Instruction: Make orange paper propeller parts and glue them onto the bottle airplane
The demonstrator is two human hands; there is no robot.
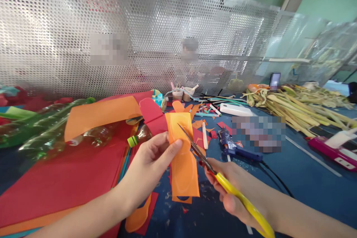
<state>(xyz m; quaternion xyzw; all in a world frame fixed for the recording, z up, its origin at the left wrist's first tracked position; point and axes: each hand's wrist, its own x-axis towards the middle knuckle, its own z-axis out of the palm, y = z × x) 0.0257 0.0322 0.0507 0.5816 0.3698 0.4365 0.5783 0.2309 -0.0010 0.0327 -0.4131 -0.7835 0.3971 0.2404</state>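
My left hand pinches a strip of orange foam or paper between thumb and fingers, upright above the table. The strip's right edge has a cut notch at mid-height, and faint curved outlines mark its surface. Scissors with yellow handles are gripped in my right hand; their dark blades lie at the strip's right edge, one tip in front of its upper part. Just behind the strip lie red cut pieces. An orange rounded piece rests below my left wrist.
Red sheets, green plastic bottles and an orange sheet lie at left. To the right are a blue glue gun with its cable, a white device and dried stalks. A perforated metal screen stands behind.
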